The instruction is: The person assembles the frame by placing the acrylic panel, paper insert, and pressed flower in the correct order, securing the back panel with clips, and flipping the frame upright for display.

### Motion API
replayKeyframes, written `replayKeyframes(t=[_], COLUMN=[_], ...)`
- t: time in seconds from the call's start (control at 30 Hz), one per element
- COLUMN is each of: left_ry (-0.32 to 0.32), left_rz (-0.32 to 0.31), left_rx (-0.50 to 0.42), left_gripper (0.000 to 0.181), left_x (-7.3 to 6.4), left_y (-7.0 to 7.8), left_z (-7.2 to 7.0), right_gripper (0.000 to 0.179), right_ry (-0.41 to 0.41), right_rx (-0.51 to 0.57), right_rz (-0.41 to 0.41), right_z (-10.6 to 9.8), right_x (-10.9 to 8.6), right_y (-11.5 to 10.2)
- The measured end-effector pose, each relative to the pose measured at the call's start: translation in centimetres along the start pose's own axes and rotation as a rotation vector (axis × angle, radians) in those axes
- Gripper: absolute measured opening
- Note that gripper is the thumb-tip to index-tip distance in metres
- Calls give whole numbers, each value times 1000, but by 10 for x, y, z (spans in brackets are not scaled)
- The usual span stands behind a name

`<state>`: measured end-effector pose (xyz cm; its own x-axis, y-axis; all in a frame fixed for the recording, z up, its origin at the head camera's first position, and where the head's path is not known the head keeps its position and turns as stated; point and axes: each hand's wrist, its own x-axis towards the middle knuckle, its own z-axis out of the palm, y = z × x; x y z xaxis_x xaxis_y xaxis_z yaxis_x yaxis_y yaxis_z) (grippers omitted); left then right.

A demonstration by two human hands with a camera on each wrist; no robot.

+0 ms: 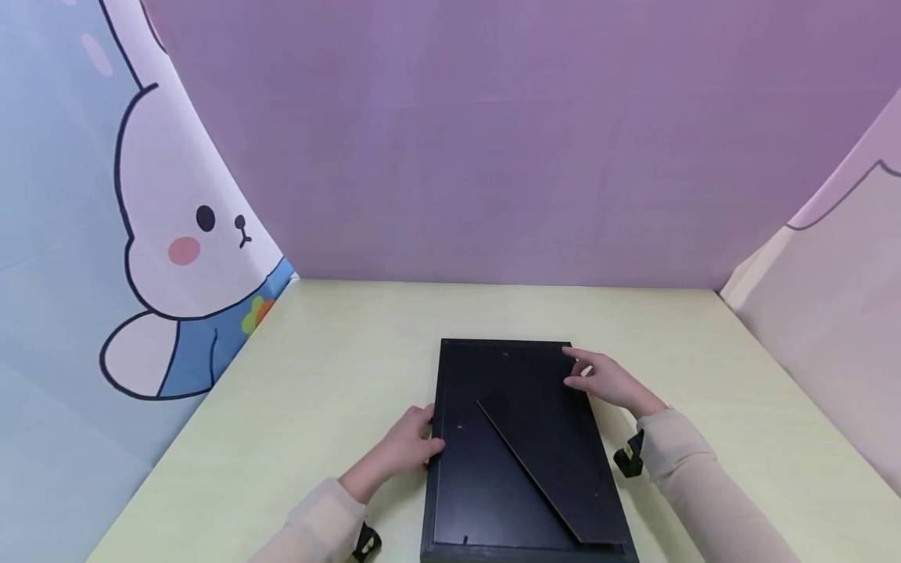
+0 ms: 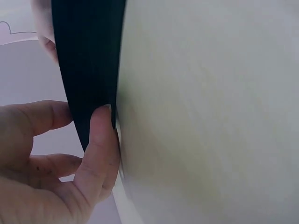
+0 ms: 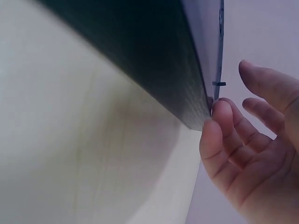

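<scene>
Both hands [image 1: 408, 444] [image 1: 598, 377] touch the frame's [image 1: 479, 485] edges, tabletop [image 1: 338, 367] around.

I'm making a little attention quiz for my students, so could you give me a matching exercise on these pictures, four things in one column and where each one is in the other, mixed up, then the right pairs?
Things:
1. left hand
2. right hand
3. flap
4. rabbit

Places:
A. pictured on the blue wall at the left
B. lying slantwise over the black frame
C. gripping the frame's left side
D. at the frame's far right corner

Right pairs: 1-C, 2-D, 3-B, 4-A
</scene>
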<state>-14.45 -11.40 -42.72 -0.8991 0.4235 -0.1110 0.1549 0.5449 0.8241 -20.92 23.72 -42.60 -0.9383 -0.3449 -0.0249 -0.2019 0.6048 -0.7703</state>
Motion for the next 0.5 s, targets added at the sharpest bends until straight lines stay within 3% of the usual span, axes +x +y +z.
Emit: replayKeyframes(t=[0.5], left_ry=[-1], left_rz=[-10], left_rx=[6], left_gripper=[52], left_x=[-7], left_y=[5], left_z=[0], right_gripper=[58], right_ry=[6], right_rx=[-69], right_rz=[-18], right_z=[5], right_x=[13], right_y=[1])
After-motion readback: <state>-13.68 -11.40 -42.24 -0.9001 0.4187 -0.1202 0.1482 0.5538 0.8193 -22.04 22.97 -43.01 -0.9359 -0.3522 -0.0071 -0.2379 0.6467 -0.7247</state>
